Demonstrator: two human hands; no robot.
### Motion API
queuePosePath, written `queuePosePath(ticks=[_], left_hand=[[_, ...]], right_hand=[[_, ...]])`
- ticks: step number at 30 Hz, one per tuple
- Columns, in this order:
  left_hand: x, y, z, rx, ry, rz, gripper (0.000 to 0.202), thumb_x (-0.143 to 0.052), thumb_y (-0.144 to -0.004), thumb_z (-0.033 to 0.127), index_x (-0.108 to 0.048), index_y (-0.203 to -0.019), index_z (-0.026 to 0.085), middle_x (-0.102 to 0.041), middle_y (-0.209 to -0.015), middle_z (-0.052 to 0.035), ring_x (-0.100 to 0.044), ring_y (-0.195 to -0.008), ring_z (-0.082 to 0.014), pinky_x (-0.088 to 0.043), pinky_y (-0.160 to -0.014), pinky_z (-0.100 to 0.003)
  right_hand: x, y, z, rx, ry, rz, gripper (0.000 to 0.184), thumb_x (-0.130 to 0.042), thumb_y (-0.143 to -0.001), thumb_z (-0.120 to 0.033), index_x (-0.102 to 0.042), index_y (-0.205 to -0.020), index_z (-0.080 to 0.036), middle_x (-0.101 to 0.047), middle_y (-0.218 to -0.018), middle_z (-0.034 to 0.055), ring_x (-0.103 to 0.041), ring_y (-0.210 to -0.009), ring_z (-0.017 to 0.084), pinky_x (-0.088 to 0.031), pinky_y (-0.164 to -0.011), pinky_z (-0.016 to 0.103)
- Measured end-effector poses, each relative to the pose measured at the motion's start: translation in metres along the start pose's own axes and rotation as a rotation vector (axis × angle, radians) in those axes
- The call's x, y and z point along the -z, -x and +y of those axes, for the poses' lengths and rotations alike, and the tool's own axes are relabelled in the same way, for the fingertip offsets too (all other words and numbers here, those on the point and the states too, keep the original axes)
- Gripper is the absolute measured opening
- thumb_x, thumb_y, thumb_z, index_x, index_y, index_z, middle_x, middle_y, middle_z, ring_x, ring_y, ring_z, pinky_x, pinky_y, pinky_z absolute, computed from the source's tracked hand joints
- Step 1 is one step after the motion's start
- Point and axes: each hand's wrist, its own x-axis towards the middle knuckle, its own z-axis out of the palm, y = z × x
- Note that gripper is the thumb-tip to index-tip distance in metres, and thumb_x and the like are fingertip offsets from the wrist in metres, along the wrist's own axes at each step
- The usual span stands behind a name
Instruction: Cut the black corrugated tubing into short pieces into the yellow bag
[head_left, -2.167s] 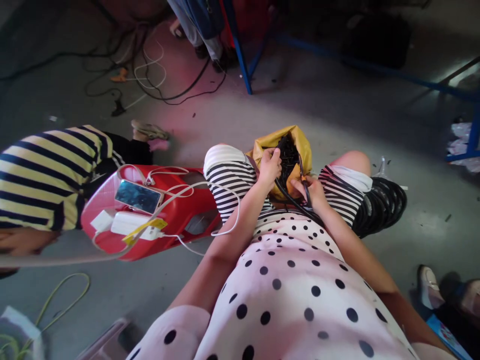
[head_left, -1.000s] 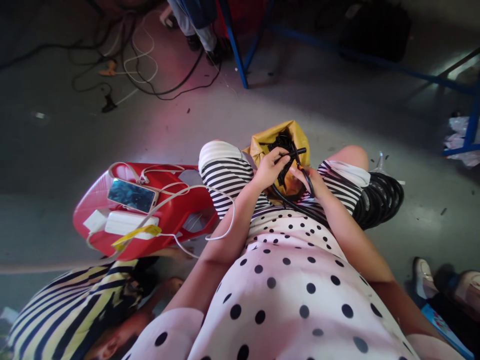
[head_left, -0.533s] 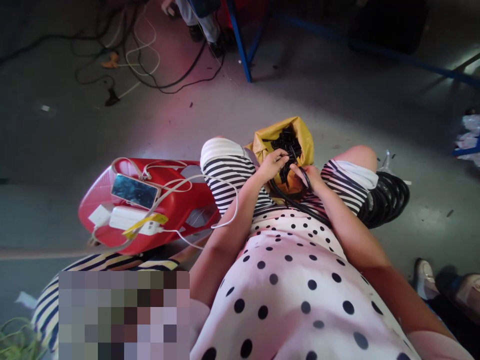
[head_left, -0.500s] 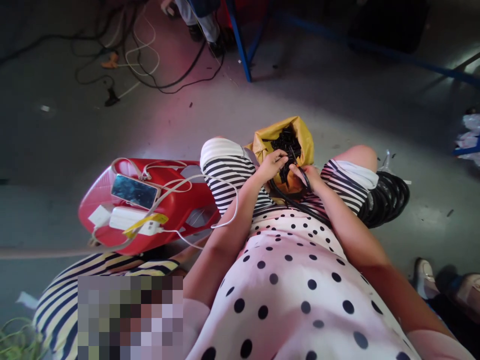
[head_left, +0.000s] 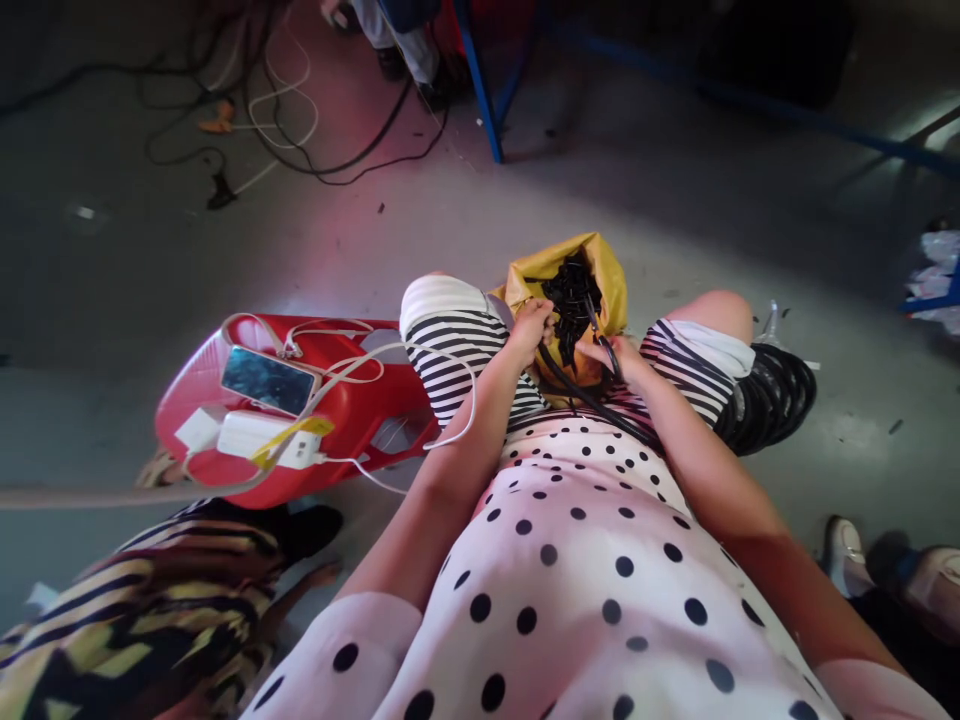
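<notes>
Between my knees stands a yellow bag with its mouth open, holding many short black pieces. At the bag's left rim my left hand is closed around a black cable, which runs down across my lap to the right. My right hand, at the bag's near right side, grips a pair of scissors by a dark loop handle. Their blades point up over the black pieces, apart from the cable. Exactly how the fingers sit in the handles is hard to make out.
On my left a red plastic stool carries a phone, a white power bank and white cords. A coil of black cable lies by my right knee. A person in striped clothing is close at lower left. Ahead stands a blue frame leg.
My left hand has drawn back left from the scissors to the bag's rim and closed. The right hand stays nearly in place. The person at lower left has shifted away leftward.
</notes>
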Motion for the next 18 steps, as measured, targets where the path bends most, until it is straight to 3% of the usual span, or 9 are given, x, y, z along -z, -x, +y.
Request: queuePosePath(ticks=[3,4,7,11,14,18], left_hand=[[-0.003,0.001,0.01,0.002,0.206,-0.009,0.023,-0.065,-0.109,0.021,-0.048,-0.094,0.024,-0.055,-0.069,0.0085,-0.044,-0.048,-0.0056,-0.033,-0.049,-0.018],[-0.006,0.003,0.013,0.006,0.256,-0.012,0.023,-0.068,-0.108,0.022,-0.049,-0.095,0.023,-0.056,-0.07,0.0079,-0.047,-0.049,-0.0059,-0.036,-0.05,-0.018],[-0.017,0.014,0.018,0.003,0.295,-0.012,0.029,-0.078,-0.104,0.03,-0.052,-0.096,0.023,-0.058,-0.072,0.0069,-0.051,-0.053,-0.0062,-0.042,-0.053,-0.019],[-0.028,0.034,0.022,-0.071,0.194,-0.053,0.031,-0.078,-0.105,0.031,-0.05,-0.094,0.023,-0.051,-0.07,0.0093,-0.042,-0.049,-0.0031,-0.031,-0.049,-0.016],[-0.027,0.047,0.024,-0.09,0.079,-0.104,0.02,-0.069,-0.109,0.028,-0.052,-0.101,0.023,-0.048,-0.066,0.011,-0.035,-0.044,-0.0027,-0.021,-0.045,-0.016],[-0.023,0.056,0.026,-0.114,-0.013,-0.143,0.014,-0.067,-0.109,0.025,-0.053,-0.11,0.024,-0.049,-0.064,0.0124,-0.035,-0.042,-0.003,-0.019,-0.044,-0.014]], right_hand=[[-0.005,0.032,-0.008,-0.051,0.078,-0.19,0.067,-0.102,-0.057,-0.074,-0.058,-0.069,-0.024,-0.06,-0.065,-0.0025,-0.053,-0.063,0.016,-0.044,-0.063,0.033],[-0.009,0.041,-0.01,-0.037,0.085,-0.183,0.066,-0.101,-0.058,-0.072,-0.057,-0.07,-0.024,-0.057,-0.064,-0.0043,-0.05,-0.063,0.015,-0.041,-0.063,0.032],[-0.02,0.056,-0.01,-0.013,0.085,-0.002,0.064,-0.099,-0.059,-0.072,-0.059,-0.074,-0.024,-0.057,-0.065,-0.0048,-0.049,-0.064,0.015,-0.039,-0.064,0.032],[-0.019,0.05,-0.008,0.003,-0.028,0.134,0.065,-0.089,-0.07,-0.083,-0.06,-0.078,-0.025,-0.063,-0.07,0.0,-0.056,-0.067,0.019,-0.045,-0.064,0.035],[-0.006,0.038,-0.008,0.011,-0.038,0.13,0.066,-0.087,-0.073,-0.087,-0.063,-0.081,-0.026,-0.068,-0.075,0.0022,-0.062,-0.07,0.022,-0.049,-0.064,0.035],[0.007,0.029,-0.012,-0.009,0.035,0.094,0.065,-0.088,-0.073,-0.087,-0.068,-0.082,-0.025,-0.073,-0.075,0.0035,-0.067,-0.071,0.024,-0.053,-0.067,0.036]])
